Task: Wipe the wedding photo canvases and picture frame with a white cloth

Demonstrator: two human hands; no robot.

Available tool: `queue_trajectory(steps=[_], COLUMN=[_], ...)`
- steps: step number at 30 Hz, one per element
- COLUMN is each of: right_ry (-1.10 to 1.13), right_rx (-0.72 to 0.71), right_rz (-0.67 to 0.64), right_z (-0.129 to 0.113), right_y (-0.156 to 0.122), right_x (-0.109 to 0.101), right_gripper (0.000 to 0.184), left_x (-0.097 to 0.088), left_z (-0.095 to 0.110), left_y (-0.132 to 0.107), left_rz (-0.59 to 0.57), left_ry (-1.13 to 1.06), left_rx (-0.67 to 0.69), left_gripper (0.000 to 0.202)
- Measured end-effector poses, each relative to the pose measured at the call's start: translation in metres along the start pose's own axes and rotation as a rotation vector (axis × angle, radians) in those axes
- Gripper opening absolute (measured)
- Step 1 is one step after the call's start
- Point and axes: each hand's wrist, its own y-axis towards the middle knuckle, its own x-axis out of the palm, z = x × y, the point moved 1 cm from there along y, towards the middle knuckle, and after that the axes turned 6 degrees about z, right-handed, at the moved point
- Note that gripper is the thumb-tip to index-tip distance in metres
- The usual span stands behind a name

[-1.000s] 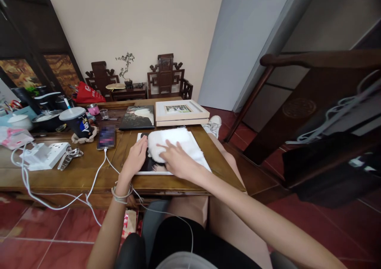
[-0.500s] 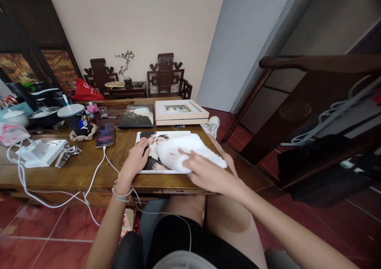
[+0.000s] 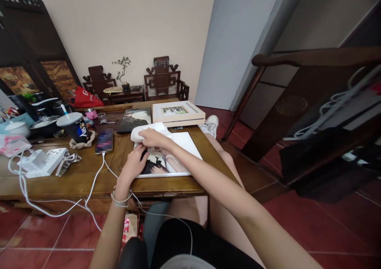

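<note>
A white photo album or panel [image 3: 190,148] with a picture of a couple on it lies flat near the table's front edge. My left hand [image 3: 135,164] rests on its left side, fingers stretched out over the picture. At the upper left corner, my right hand [image 3: 153,138] presses a fluffy white cloth [image 3: 158,127] down, with the fingers closed on it. The cloth and my right forearm cover part of the picture. The fingertips of both hands are close together.
Behind stand a dark photo panel [image 3: 135,119] and a pale wooden picture frame [image 3: 178,113]. To the left are a charging phone [image 3: 104,141], a lidded cup [image 3: 76,128], a power strip [image 3: 46,162] and loose white cables [image 3: 95,181]. A wooden chair [image 3: 285,98] stands at right.
My right hand has moved the cloth from the right half of the picture to its upper left corner, uncovering the right side. My left hand stays at the left side.
</note>
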Motion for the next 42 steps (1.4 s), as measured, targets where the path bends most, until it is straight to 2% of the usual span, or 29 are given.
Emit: queue_trajectory(steps=[4,7,12,16,23,27,30,32,35,42], right_ry=[-0.019,-0.043,-0.141,-0.19,-0.205,-0.179,-0.14,-0.121,-0.141,-0.205], right_rx=[0.007,0.038,0.154,0.2,0.178,0.11,0.017,-0.009,0.016,0.063], right_rz=[0.013,0.021,0.073,0.086,0.09,0.057,0.085,0.084,0.041,0.014], right_z=[0.013,0.042,0.097,0.116,0.102,0.076,0.057,0.051,0.059,0.093], right_y=[-0.011,-0.036,-0.082,-0.095,-0.099,-0.134,-0.163,-0.171,-0.154,-0.075], right_x=[0.002,-0.001,-0.01,-0.009,-0.009,-0.003,-0.001,-0.002,-0.005,-0.02], right_gripper=[0.021,0.017,0.024,0.019,0.021,0.025,0.026,0.025,0.023,0.024], left_x=[0.0,0.002,-0.001,-0.005,-0.003,-0.001,0.001,0.002,0.002,0.003], left_z=[0.0,0.001,0.006,0.008,0.003,0.0,-0.001,-0.001,-0.001,-0.004], left_y=[0.0,-0.002,-0.002,0.0,0.001,0.001,0.0,-0.001,-0.003,-0.003], left_rz=[0.018,0.02,0.014,0.011,-0.001,-0.008,-0.005,-0.013,-0.026,-0.033], left_ry=[-0.007,-0.004,-0.003,-0.009,-0.011,-0.007,-0.007,-0.001,0.014,0.001], left_rx=[0.003,-0.023,-0.052,-0.057,-0.045,-0.039,-0.037,-0.048,-0.073,-0.073], left_gripper=[0.038,0.038,0.037,0.037,0.041,0.041,0.042,0.043,0.047,0.046])
